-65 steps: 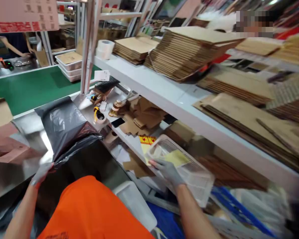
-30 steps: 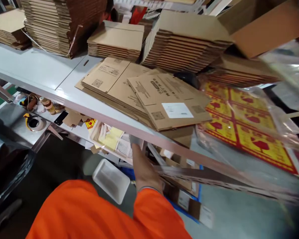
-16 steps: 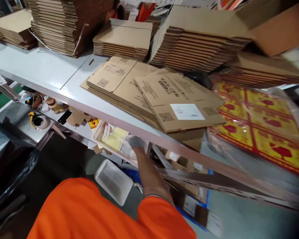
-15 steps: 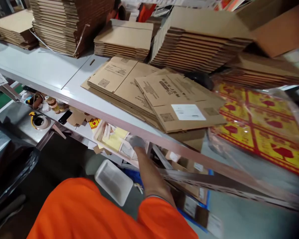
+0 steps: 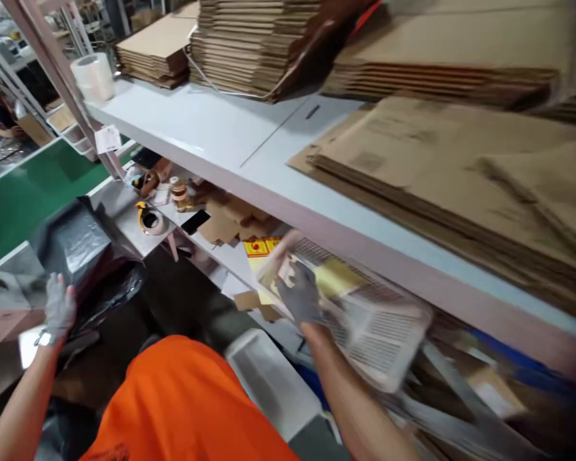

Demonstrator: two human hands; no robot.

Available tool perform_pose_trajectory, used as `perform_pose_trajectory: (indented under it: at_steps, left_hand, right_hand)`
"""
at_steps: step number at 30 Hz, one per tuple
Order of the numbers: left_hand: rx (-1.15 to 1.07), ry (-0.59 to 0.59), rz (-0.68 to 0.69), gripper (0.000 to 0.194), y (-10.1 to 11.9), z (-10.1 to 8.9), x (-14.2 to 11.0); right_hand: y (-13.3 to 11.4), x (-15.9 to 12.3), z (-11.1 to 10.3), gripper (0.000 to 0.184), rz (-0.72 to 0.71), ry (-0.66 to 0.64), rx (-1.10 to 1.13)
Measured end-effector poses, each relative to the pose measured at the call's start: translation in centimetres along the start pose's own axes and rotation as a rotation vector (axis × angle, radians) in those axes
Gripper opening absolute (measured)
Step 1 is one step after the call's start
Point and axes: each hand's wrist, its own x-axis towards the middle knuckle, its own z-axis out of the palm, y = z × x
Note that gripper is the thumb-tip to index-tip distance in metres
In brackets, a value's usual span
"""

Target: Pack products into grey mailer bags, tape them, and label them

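My right hand [image 5: 301, 291], in a grey glove, is over the left part of a white plastic basket [image 5: 384, 339] on the shelf under the table. Its fingers are curled around something small and whitish, too blurred to name. Yellow paper [image 5: 338, 277] lies in the basket beside this hand. Off to the left, my left hand [image 5: 60, 308], also gloved, has its fingers stretched out with nothing visible in them. It is close to a dark plastic bag [image 5: 77, 240] and a pinkish box [image 5: 9, 320]; whether it touches either I cannot tell.
Flat cardboard stacks [image 5: 254, 48] stand on the white tabletop [image 5: 196, 131]. Below are a tape dispenser [image 5: 151, 222], a phone [image 5: 195, 221] and a jar [image 5: 179, 193]. A white bin [image 5: 273, 378] sits low before me. A metal post [image 5: 60, 77] rises at the table's left end.
The view has swung left, and my left hand has come into sight. My right hand has shifted to the basket's left part, its fingers now curled. The basket looks closer and sticks out further.
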Motion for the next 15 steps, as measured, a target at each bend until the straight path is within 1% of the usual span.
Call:
perform_pose_trajectory:
  at_steps: [1,2,4,5,6,8,9,10,12,13,15]
  left_hand:
    - [-0.029,-0.040,-0.002,0.088,-0.7,1.2,0.9]
    - [-0.044,-0.084,0.054,0.089,-1.1,2.7,1.9]
    - [-0.072,-0.189,0.201,0.088,-0.7,5.9,4.0]
    - [-0.083,-0.230,0.272,0.086,-0.2,7.4,4.9]
    - [-0.087,-0.273,0.342,0.084,0.5,8.8,5.7]
    - [-0.069,-0.365,0.481,0.081,1.7,11.0,7.0]
    - [-0.048,-0.414,0.551,0.081,2.2,11.9,7.6]
    - [-0.023,-0.459,0.614,0.081,2.5,12.8,8.1]
    - [0.020,-0.534,0.713,0.082,2.3,14.2,9.0]
    - [0.032,-0.562,0.745,0.082,1.9,14.9,9.5]
    - [0.036,-0.616,0.787,0.081,0.9,16.4,10.1]
  right_hand:
    - [-2.5,-1.5,3.2,0.064,-0.014,-0.080,0.100]
    - [-5.3,-3.2,6.6,0.063,0.000,-0.176,0.190]
    - [-11.4,-6.5,13.1,0.064,0.054,-0.464,0.333]
    - [-14.5,-7.9,16.2,0.066,0.086,-0.553,0.368]
    - [-17.4,-9.0,19.1,0.066,0.108,-0.618,0.379]
    - [-22.6,-10.4,23.9,0.069,0.164,-0.686,0.357]
    - [-24.6,-10.7,25.8,0.064,0.202,-0.705,0.348]
    - [-26.3,-10.9,27.3,0.053,0.243,-0.722,0.345]
    - [-28.4,-10.7,29.2,0.024,0.320,-0.768,0.361]
    - [-29.0,-10.4,29.7,0.020,0.353,-0.799,0.379]
    - [-29.6,-9.8,30.1,0.028,0.409,-0.871,0.442]
